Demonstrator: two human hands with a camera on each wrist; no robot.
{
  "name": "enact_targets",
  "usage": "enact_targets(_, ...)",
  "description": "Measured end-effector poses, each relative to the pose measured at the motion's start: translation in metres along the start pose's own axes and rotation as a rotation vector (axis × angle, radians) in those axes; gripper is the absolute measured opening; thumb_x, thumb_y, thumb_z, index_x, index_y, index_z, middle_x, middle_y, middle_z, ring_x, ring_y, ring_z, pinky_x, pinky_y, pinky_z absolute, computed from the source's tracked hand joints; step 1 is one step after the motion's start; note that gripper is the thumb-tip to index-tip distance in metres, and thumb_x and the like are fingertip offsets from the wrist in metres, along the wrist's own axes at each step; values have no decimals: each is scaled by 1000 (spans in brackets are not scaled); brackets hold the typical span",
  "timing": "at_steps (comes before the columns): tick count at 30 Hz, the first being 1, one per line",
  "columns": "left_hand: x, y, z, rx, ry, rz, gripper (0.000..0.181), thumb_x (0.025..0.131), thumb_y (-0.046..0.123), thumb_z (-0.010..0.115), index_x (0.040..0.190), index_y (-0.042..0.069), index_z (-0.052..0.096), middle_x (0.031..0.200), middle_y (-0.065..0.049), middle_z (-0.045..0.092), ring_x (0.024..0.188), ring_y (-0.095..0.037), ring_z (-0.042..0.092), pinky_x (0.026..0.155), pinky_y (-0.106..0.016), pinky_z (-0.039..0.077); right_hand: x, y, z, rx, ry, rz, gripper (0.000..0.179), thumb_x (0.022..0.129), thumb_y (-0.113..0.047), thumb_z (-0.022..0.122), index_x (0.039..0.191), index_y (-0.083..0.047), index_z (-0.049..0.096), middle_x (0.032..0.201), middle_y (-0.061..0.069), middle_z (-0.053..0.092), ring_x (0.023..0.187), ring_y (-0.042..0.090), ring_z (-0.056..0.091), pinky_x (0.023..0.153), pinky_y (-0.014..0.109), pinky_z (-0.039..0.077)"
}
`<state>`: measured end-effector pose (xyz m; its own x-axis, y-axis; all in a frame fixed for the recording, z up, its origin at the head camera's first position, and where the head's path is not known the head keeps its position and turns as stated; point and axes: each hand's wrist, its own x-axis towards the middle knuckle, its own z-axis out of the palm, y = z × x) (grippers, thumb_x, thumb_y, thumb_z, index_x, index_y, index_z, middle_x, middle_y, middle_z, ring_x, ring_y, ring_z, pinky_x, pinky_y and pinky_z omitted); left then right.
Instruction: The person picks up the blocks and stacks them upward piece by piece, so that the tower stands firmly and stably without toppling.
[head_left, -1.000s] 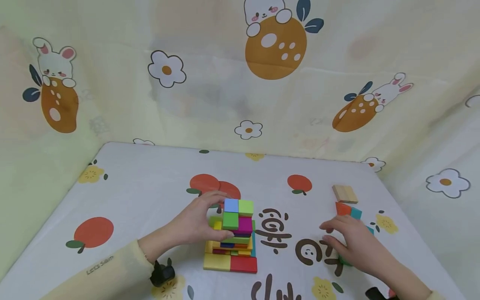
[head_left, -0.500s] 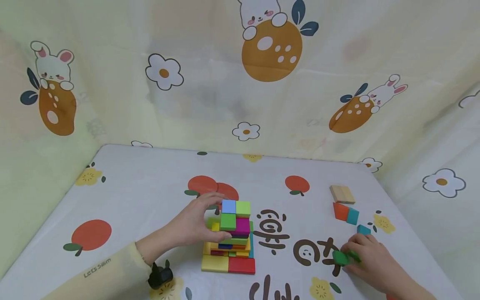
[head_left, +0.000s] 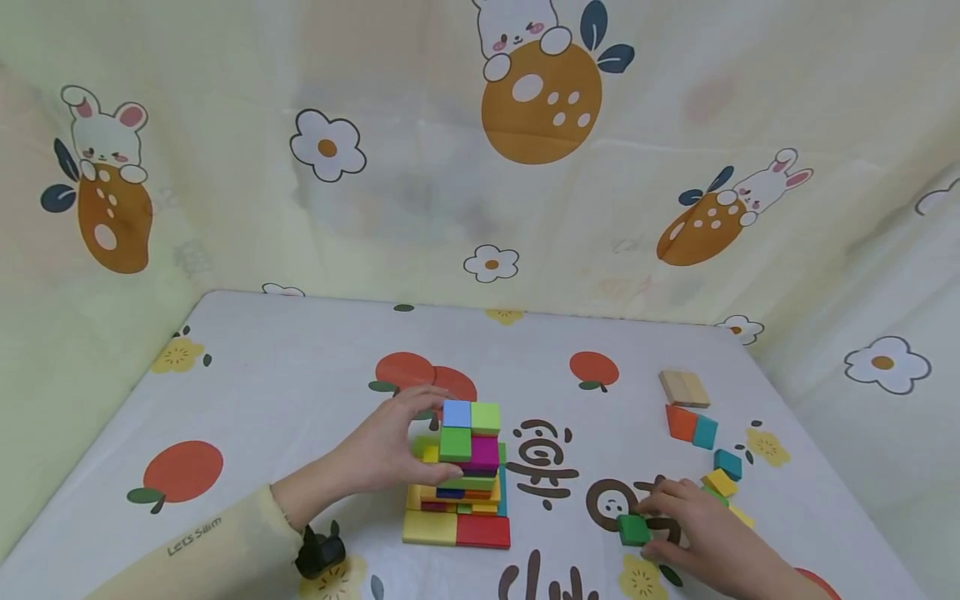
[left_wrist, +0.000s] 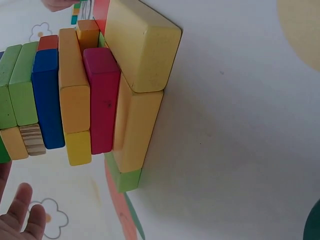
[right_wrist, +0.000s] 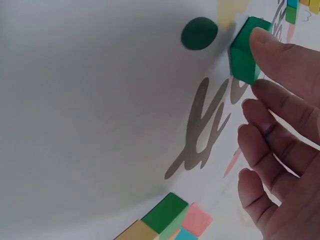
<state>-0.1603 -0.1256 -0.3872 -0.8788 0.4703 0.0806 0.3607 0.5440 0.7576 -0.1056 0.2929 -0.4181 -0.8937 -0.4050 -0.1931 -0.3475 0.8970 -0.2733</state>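
Green block [head_left: 633, 531] lies at four o'clock from the block tower [head_left: 482, 467]; the right hand [head_left: 701, 529] pinches it. The left hand [head_left: 384, 446] curves wide round the tower. Picking up seems in hand; next likely needs a snug pinch.

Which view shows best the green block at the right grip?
The right wrist view: the green block looks largest there. The head view shows it smaller, beside the right grip; in the left wrist view, I cannot identify it.

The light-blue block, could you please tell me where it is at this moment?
In the head view, the light-blue block is at the top of the stack, just left of a lime-green block, beside the left hand.
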Motion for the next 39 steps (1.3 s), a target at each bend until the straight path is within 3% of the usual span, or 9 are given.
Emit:
enact_targets(11, 0, 0, -1, -7, -7, -7, 73, 76, 36, 89, 138, 9, 60, 148, -9, 54, 139, -35, 47, 107, -62, 49, 4, -6, -2, 32, -25, 50, 30, 81, -34, 85, 107, -21, 74, 97, -15, 63, 86, 2, 50, 72, 19, 53)
enact_targets(16, 0, 0, -1, -7, -6, -14, 73, 76, 35, 89, 138, 9, 60, 149, -9, 54, 139, -35, 47, 107, -62, 49, 14, -26, -18, 35, 53, -58, 27, 81, -26, 86, 106, -20, 74, 97, -15, 65, 87, 6, 57, 71, 19, 56)
enact_targets(20, 0, -1, -1, -12, -10, -11, 73, 76, 35, 89, 138, 9, 60, 149, -9, 54, 139, -35, 47, 108, -62, 48, 25, -58, -40, 13, 208, -184, 27, 80, -19, 87, 104, -19, 74, 99, -12, 67, 91, 10, 61, 71, 22, 59)
enact_targets(24, 0, -2, -1, -18, -11, -11, 73, 77, 35, 89, 138, 9, 60, 149, -9, 53, 139, -35, 47, 107, -62, 48, 35, -93, -62, -32, 315, -256, 32, 80, -21, 88, 108, -20, 73, 104, -11, 68, 98, 10, 61, 80, 27, 61)
enact_targets(31, 1, -1, 0, -20, -7, -14, 71, 76, 34, 89, 137, 11, 61, 148, -7, 55, 139, -34, 46, 108, -62, 48, 55, -137, -78, -34, 328, -374, 31, 82, -23, 87, 109, -18, 73, 102, -9, 67, 94, 9, 59, 78, 24, 57)
enact_targets(39, 0, -2, 0, -56, -10, 11, 67, 77, 31, 89, 135, 13, 62, 144, -6, 56, 135, -32, 49, 108, -62, 47, 69, -156, -74, -65, 333, -434, 29, 82, -27, 87, 105, -14, 74, 100, -5, 70, 93, 10, 59, 75, 23, 56)
